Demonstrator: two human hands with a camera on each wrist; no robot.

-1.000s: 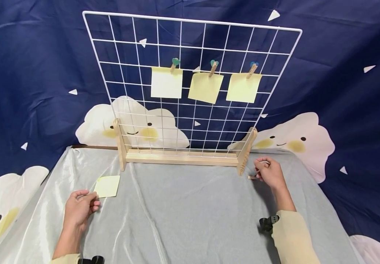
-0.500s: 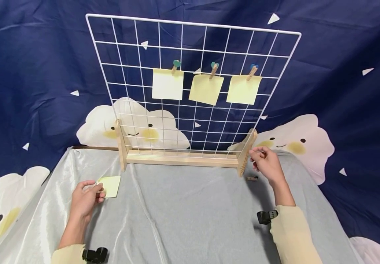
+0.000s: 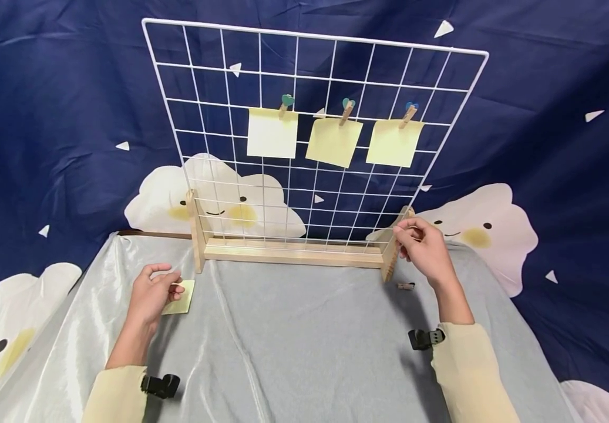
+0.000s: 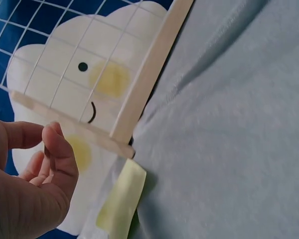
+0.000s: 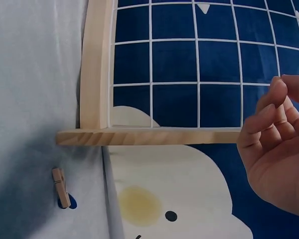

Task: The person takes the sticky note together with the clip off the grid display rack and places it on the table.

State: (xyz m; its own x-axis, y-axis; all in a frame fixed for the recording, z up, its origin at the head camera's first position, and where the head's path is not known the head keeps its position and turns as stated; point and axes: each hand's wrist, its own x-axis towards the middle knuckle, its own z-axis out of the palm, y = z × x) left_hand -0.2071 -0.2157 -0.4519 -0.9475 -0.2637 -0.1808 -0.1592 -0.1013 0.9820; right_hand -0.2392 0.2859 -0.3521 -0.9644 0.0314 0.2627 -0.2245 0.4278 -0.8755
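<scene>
My left hand (image 3: 152, 296) hovers over a yellow sticky note (image 3: 181, 303) on the left of the table, covering part of it. In the left wrist view, its fingers are loosely bent and the note (image 4: 123, 196) lies below them, slightly curved. Off the right end post of a wire grid stand, my right hand (image 3: 424, 249) is raised with fingers loosely curled; nothing shows between its fingertips in the right wrist view. A small wooden clothespin (image 3: 405, 286) with a blue decoration lies on the cloth beneath that hand.
The white wire grid (image 3: 315, 37) rises at the back from a wooden base (image 3: 293, 254). Three yellow notes hang on it, each under a heart-topped clothespin (image 3: 347, 111). Grey cloth (image 3: 309, 329) covers the table; a navy curtain (image 3: 45, 117) with cloud faces is behind.
My left hand has moved forward and right, from the note's near-left edge to above it. My right hand has risen away from the clothespin toward the stand's right post. Note and clothespin stay put.
</scene>
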